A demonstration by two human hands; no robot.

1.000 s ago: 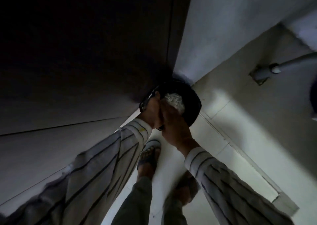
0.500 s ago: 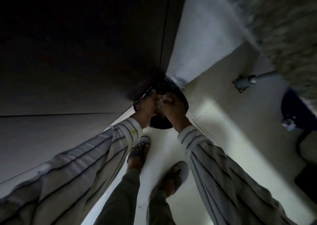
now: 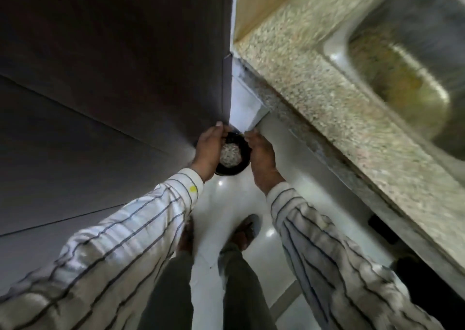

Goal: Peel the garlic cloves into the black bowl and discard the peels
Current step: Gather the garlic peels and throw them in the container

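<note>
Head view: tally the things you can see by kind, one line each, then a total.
Hands: 2 (left, right)
Black bin: 1
Pile of peels: 1
Sink: 1
Sandalled feet: 2 ()
Total: 7

left hand (image 3: 210, 146): reaches down, fingers curled | right hand (image 3: 261, 151): lowered beside it, fingers bent, grip unclear | both arms extended, striped sleeves | feet below

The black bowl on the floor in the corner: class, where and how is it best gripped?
Probably by the rim of the black bowl, from above on its two open sides, roughly where the left hand and right hand flank it; the dark panel and the wall crowd its far side.
</note>
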